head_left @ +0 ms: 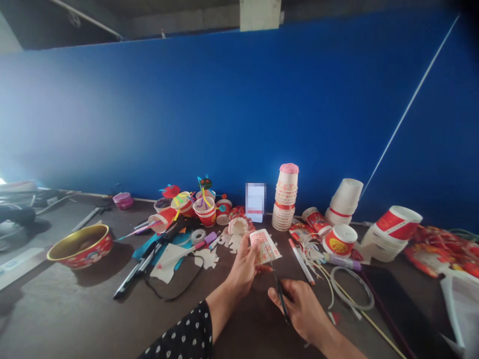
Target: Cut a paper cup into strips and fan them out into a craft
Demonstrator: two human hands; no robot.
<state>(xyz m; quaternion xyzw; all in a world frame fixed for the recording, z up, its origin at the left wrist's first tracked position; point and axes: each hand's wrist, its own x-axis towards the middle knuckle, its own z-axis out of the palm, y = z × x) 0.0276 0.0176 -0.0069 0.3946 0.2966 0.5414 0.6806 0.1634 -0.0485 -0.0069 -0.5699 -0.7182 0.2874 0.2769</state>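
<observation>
Here, above a dark brown table (258, 319), a left hand (243, 267) pinching a flattened piece of red-printed paper cup (265, 247) between thumb and fingers, the polka-dot sleeve (187, 334) trailing toward the lower left. Just beside it, a right hand (305, 309) curled closed around black-handled scissors (280, 294), the open blades angled up to the paper, which sits in the middle of the table, between both hands. Directly behind, white paper scraps (234, 242) and a roll of clear tape (198, 236); farther back, a cluster of decorated paper cups (204, 212) with colored strips sticking out. Over to the left, black marker pens (136, 267) and a red bowl with a gold inside (80, 246). Off to the right, a tall stack of paper cups with a pink top (287, 197), a purple-capped glue stick (342, 261), and a loop of white cord (352, 289). Along the back edge, a blue wall (224, 109).
</observation>
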